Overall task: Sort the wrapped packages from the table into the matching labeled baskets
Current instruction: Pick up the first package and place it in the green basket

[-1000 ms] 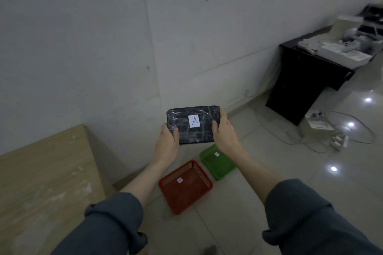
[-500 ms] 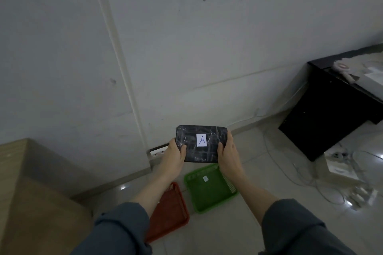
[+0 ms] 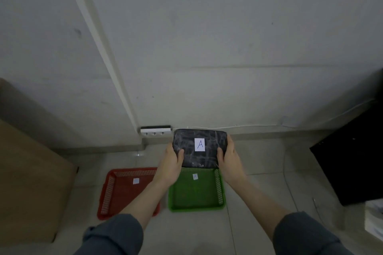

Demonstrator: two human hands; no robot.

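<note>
A black wrapped package (image 3: 190, 155) with a white label reading "A" is held flat between both hands above the floor. My left hand (image 3: 171, 161) grips its left end and my right hand (image 3: 230, 161) grips its right end. Directly below the package lies a green basket (image 3: 196, 194) with a small white label marked "A" near its far rim. To its left sits a red basket (image 3: 124, 190) with a white label that I cannot read; my left forearm crosses over its right side.
A wooden table (image 3: 27, 182) edge fills the left. A white power strip (image 3: 155, 130) and a cable run along the wall base. A black cabinet (image 3: 352, 163) stands at right, with white stacked items (image 3: 373, 219) on the floor beside it.
The view has swung left and down, so both baskets now lie straight below. The package, still in both hands, has come over the far edge of the green basket.
</note>
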